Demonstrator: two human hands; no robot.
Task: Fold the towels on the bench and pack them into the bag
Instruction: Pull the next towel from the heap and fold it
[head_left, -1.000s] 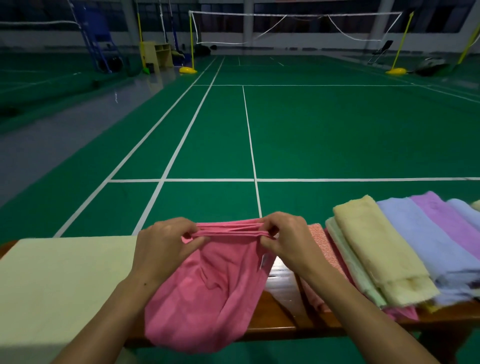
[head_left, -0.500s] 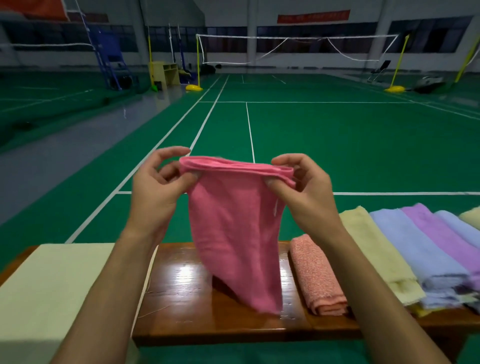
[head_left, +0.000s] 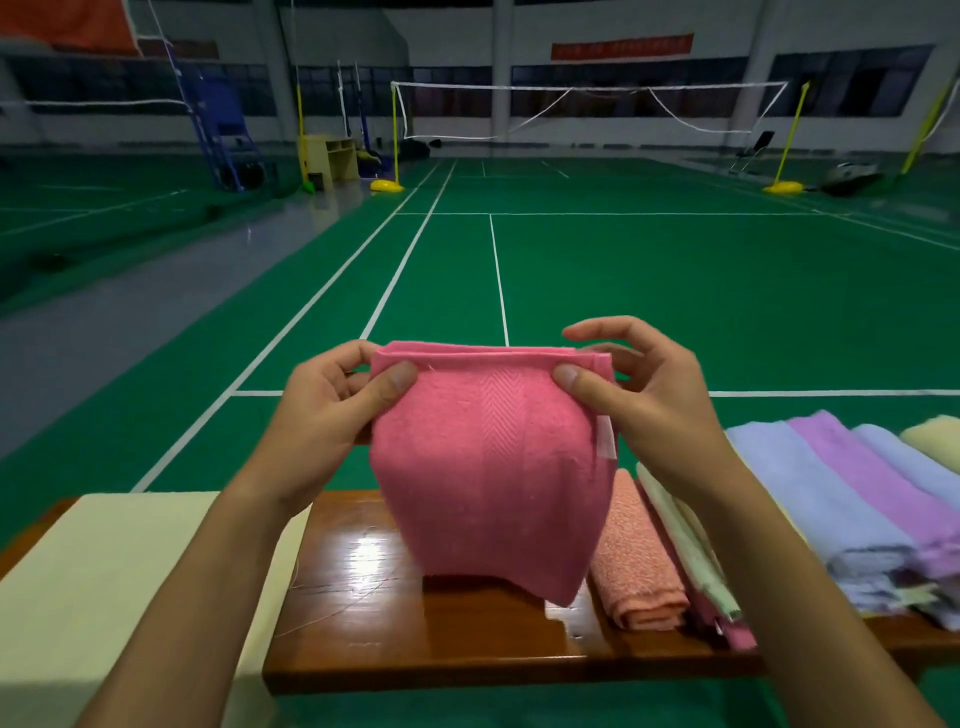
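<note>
Towel (head_left: 488, 467), pink and already doubled, hangs in the air above the bench (head_left: 415, 639), held by its top edge. The left hand (head_left: 322, 415) pinches the left corner, thumb in front and fingers behind; the right hand (head_left: 639, 400) pinches the right corner with the thumb, its forefinger lifted clear above the edge. Below the grip the cloth drops straight, its lower corner near the wood but seemingly not resting on it.

I judge this to be the folding step: the layers are squared at the top, and the bag stage has not begun for this piece. Next it likely needs another fold, which calls for keeping the top edges matched while lowering the cloth onto the bare wood beneath.

Right of the grip lie the other towels (head_left: 810, 493), overlapping in a row. Left of it a cream cloth (head_left: 104, 597) covers the bench end; whether that is the bag I cannot tell.
</note>
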